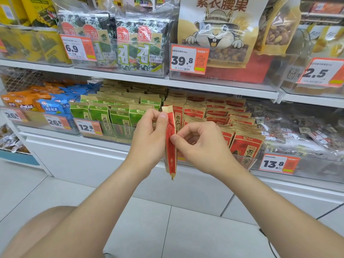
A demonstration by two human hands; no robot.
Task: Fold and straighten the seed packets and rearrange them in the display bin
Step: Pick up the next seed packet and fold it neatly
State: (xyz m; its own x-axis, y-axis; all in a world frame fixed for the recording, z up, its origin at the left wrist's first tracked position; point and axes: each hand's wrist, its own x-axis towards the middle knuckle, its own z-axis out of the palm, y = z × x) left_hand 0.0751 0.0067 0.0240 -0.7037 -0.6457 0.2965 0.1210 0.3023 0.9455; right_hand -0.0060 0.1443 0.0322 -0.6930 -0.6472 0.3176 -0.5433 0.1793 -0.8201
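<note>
Right now I am working the crease on one red seed packet (170, 157). It is sitting edge-on between both hands, in front of the shelf and out of the bin. To the left of the grip, the green packets (119, 116) are standing in their own rows, and I am leaving them alone.

My left hand (149, 135) is wrapping the packet's upper half, fingers curled behind it and the thumb pressing the flap just below the top seal. That thumb is acting as my anchor, so I am aiming to press flat with the pad rather than squeeze, since squeezing would likely buckle the paper.

My right hand (201, 146) is pinching the packet's near edge between thumb and forefinger, lower down than the left thumb. I am planning to slide that pinch toward the bottom corner hanging beneath both hands, so the fold is running straight along the whole length.

To the right of the grip, behind my right wrist, the display bin (250, 162) is holding the other red packets (245, 144) upright in leaning rows. I am judging the front row to be the natural slot, label facing out.
</note>
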